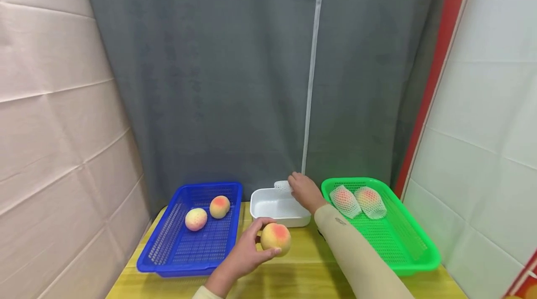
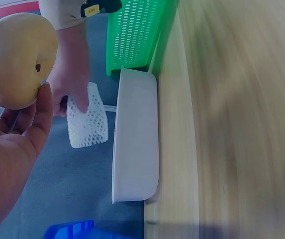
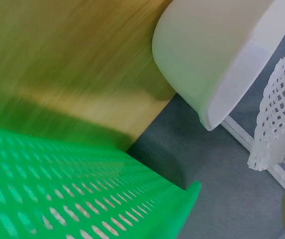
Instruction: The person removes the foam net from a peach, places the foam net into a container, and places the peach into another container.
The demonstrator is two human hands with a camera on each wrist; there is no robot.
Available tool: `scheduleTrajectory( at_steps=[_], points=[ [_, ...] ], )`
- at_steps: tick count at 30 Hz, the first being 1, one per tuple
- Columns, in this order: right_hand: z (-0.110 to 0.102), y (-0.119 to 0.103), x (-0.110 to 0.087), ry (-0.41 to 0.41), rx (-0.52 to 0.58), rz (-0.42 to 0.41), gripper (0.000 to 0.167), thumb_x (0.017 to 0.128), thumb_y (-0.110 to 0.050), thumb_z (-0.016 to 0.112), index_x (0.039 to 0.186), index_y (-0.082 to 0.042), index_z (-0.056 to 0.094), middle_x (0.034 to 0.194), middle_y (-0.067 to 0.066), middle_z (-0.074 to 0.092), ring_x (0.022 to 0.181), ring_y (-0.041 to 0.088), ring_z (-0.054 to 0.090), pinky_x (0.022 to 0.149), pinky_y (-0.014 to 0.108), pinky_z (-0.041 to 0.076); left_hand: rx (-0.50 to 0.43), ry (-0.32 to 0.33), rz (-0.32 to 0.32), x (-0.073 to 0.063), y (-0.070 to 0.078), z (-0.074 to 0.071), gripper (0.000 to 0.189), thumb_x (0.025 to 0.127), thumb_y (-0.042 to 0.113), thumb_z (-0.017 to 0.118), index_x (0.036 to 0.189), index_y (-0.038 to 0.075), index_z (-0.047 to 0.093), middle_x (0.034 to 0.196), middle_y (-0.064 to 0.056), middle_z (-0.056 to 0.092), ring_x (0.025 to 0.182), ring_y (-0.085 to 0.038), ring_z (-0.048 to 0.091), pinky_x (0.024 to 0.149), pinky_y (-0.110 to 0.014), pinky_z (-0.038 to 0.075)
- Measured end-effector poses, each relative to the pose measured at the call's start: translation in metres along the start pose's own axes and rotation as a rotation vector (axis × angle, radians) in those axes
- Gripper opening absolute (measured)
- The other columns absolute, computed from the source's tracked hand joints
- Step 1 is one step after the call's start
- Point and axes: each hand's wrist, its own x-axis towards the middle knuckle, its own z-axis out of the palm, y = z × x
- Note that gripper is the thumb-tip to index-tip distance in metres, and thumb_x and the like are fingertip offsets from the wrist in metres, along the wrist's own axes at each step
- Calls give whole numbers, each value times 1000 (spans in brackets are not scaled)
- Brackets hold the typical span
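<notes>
My left hand [image 1: 248, 253] grips a yellow peach [image 1: 275, 238] with a red blush, thumb below and fingers behind, in front of the white tub [image 1: 280, 206]. In the left wrist view the peach [image 2: 18, 59] shows a small dark spot near my fingertip. My right hand [image 1: 305, 191] pinches a white foam fruit net [image 1: 283, 186] above the tub's back right rim. The net [image 2: 88, 119] hangs down from the fingers in the left wrist view, flattened and with no fruit in it. The right wrist view shows only the net [image 3: 280, 114] and a sliver of that hand.
To the left, a blue basket [image 1: 168, 243] holds two bare peaches [image 1: 196, 219]. A green basket [image 1: 413, 243] on the right holds two peaches in foam nets [image 1: 370, 202]. All stand on a wooden table [image 1: 293, 280], with a grey curtain [image 1: 209, 80] behind.
</notes>
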Motion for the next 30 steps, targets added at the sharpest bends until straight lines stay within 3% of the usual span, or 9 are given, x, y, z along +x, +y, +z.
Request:
scheduleTrajectory(
  at_steps=[8,16,20,23,25,28,30],
  points=[
    [22,-1,-5,-32,28,127,34,89,-7,94,107,-10,65,97,5,59,88,21,63,83,35,63,0,0,-12,1,2,-2,62,93,31,91,146,26,59,138,0,62,116,-18,64,95,-33,58],
    [36,-10,-19,-180,141,127,24,89,-4,89,96,-6,67,90,7,57,79,23,60,79,41,62,-7,11,-23,-3,1,-4,61,93,31,91,145,28,60,137,0,62,117,-18,64,96,-34,58],
    [36,-10,-19,-249,264,153,28,92,-21,89,87,-8,65,83,2,53,74,20,52,76,40,55,-1,19,-20,-3,0,-4,61,93,32,91,145,29,60,137,1,63,117,-17,64,96,-33,58],
    [36,-10,-17,-273,317,182,33,100,-32,81,84,-9,65,79,1,53,73,18,50,76,40,53,6,27,-19,-3,-1,-4,61,93,32,91,145,29,60,137,1,62,118,-18,64,97,-33,58],
    [37,-10,-17,-277,337,193,29,105,-27,77,85,-9,65,78,3,55,73,20,52,77,42,55,5,27,-20,-3,-1,-4,61,92,31,91,145,28,60,137,1,62,119,-19,64,97,-33,58],
    [39,-10,-18,-278,329,184,12,103,-9,77,99,-4,67,85,8,60,79,25,59,86,47,60,1,23,-17,-3,-2,-3,62,92,31,91,145,28,60,138,0,62,120,-21,64,97,-33,58],
    [40,-9,-19,-288,333,181,20,97,-1,81,111,-1,67,93,12,64,84,29,63,92,50,60,0,23,-15,-3,-2,-3,62,92,31,91,145,28,60,138,0,62,120,-21,64,97,-33,59]
  ],
)
